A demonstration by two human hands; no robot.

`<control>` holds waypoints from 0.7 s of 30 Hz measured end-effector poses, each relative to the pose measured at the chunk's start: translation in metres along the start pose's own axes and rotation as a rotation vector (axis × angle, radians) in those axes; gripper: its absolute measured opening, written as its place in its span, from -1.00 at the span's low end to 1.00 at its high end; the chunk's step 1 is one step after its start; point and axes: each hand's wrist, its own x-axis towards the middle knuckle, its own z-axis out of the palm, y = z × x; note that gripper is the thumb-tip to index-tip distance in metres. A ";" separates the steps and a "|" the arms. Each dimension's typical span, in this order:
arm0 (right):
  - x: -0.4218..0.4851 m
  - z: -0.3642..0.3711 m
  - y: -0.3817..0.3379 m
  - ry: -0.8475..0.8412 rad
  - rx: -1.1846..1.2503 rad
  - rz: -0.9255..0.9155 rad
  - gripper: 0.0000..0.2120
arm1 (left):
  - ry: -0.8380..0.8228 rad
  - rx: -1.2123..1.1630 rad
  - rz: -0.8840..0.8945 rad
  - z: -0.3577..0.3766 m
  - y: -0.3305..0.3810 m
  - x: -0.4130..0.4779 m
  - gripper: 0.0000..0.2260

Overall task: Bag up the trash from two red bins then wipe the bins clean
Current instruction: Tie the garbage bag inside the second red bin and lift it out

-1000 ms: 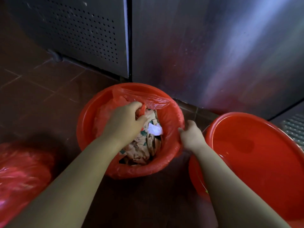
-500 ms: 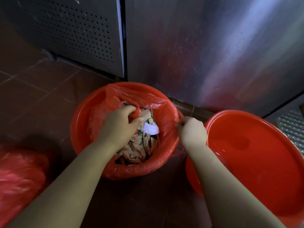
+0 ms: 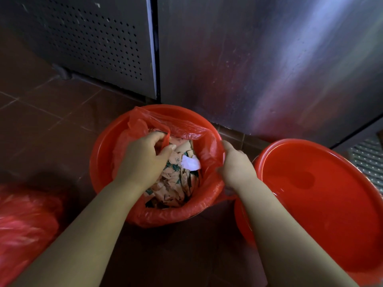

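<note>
Right, left hand (image 3: 145,160): fingers curled, pinching a fold of the red liner bag (image 3: 186,129) and holding it in over the trash (image 3: 174,183). Right hand (image 3: 236,166): fingers curled too, gripping the liner's edge at the right-hand rim of the lined bin (image 3: 99,162). Both forearms come in from the bottom of the view.

The trash sits inside the liner, inside that bin: crumpled tan paper and flattened cartons, with a white scrap (image 3: 190,163) on top, near the right side. The liner is folded over the near rim and lifted off the far rim.

The second bin (image 3: 321,193) stands just beside it on the right, with its glossy red inside showing. A filled red bag (image 3: 24,220) lies at the left edge, apart from the bins.

Everything stands on the floor (image 3: 51,117), dark red-brown tiles with pale grout lines. Behind the bins is a steel cabinet (image 3: 259,59), smooth and streaked with reflections. To its left is a perforated panel (image 3: 93,38). A studded metal plate (image 3: 366,160) shows at the far right. The light is dim.

Writing: green print on the cartons, too small to read. No brand is legible.
</note>
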 end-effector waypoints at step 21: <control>-0.006 -0.072 -0.064 -0.164 1.189 -0.172 -0.72 | 0.308 -0.251 0.181 -0.067 0.044 0.031 -0.82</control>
